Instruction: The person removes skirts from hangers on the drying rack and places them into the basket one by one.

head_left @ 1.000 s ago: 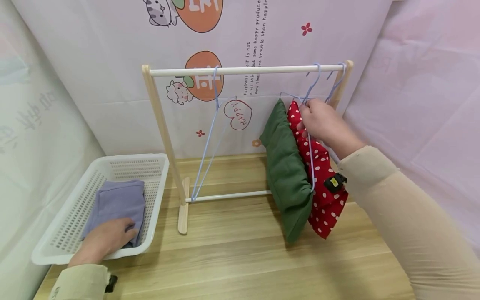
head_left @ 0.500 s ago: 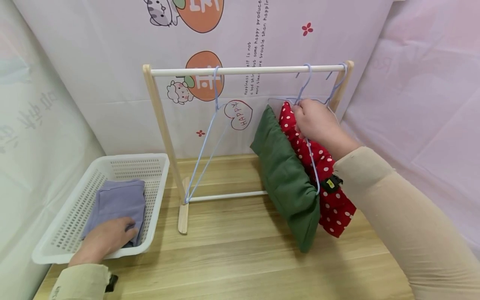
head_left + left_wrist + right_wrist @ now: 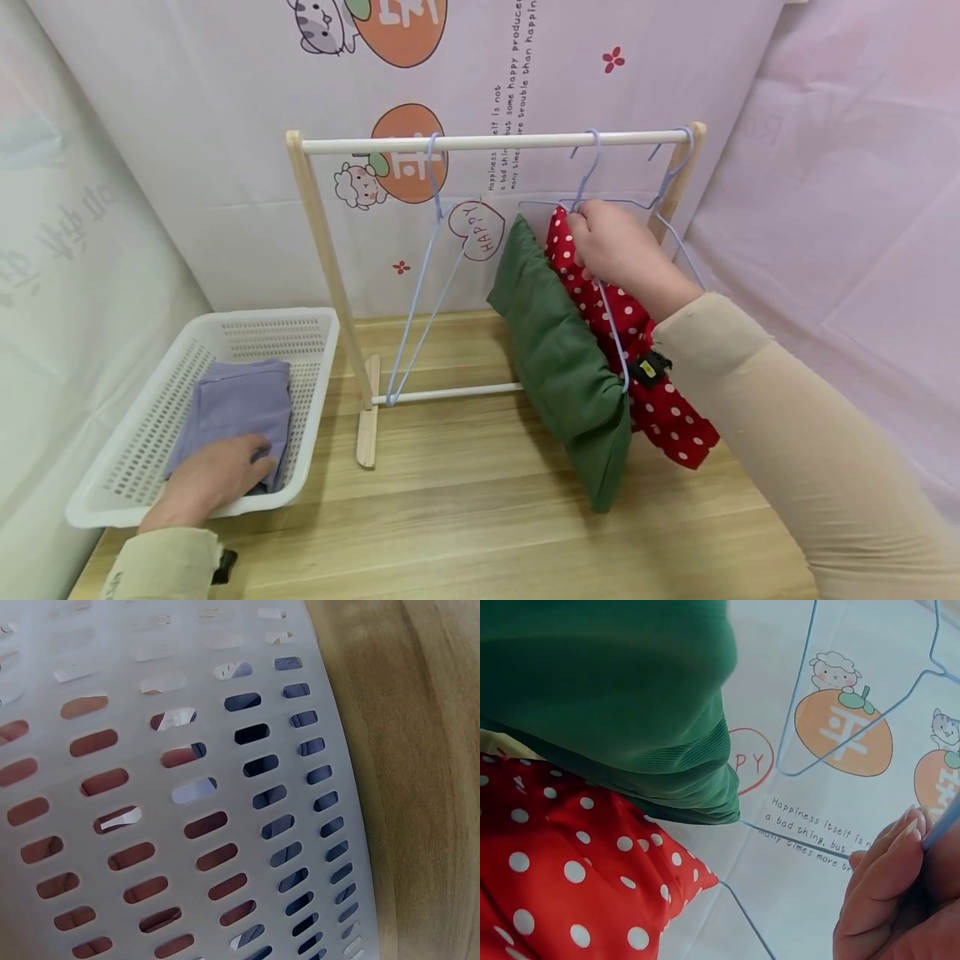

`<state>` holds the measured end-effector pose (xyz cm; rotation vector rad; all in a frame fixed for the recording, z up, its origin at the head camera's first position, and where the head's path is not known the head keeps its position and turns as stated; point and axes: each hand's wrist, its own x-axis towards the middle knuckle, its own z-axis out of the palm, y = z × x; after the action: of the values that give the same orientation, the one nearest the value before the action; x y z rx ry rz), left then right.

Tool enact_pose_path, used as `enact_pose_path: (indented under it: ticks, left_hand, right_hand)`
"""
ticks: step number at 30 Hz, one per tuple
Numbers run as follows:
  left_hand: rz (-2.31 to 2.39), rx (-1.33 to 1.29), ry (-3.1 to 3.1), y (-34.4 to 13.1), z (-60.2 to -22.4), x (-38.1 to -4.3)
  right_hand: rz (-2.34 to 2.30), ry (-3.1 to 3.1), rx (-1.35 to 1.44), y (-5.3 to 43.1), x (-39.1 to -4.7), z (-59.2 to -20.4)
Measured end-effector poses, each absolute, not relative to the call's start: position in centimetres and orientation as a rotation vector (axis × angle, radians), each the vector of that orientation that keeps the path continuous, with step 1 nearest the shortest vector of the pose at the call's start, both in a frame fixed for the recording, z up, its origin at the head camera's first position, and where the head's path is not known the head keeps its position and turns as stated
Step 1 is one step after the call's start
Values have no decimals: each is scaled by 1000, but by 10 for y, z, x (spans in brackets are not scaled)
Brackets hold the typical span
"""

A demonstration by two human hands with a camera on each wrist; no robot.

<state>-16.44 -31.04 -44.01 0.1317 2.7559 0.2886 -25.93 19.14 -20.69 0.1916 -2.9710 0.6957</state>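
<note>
Blue hanger [image 3: 611,325], one: hooking over the rail [image 3: 517,140], right of its middle. Right hand [image 3: 618,242]: pinching this hanger near its neck, grip narrow. Green cloth [image 3: 566,342]: hanging from it. Red cloth [image 3: 675,408], white-dotted: hanging just beside, from the end hanger [image 3: 682,246]. Left hanger [image 3: 415,308]: hanging well apart, near the rail's left end. Purple cloth [image 3: 236,404]: lying folded in the white basket [image 3: 105,510]. Left hand [image 3: 217,475]: resting upon it; whether its grip is holding any, cannot tell. Surface [image 3: 450,533], wooden: bearing rack and basket.
</note>
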Motion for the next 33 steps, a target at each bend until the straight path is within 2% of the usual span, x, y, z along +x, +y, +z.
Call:
enact_pose_path:
  ticks: [33]
  left_hand:
    - [309, 121, 2797, -309, -439, -162]
  right_hand:
    - [797, -2962, 238, 147, -259, -212]
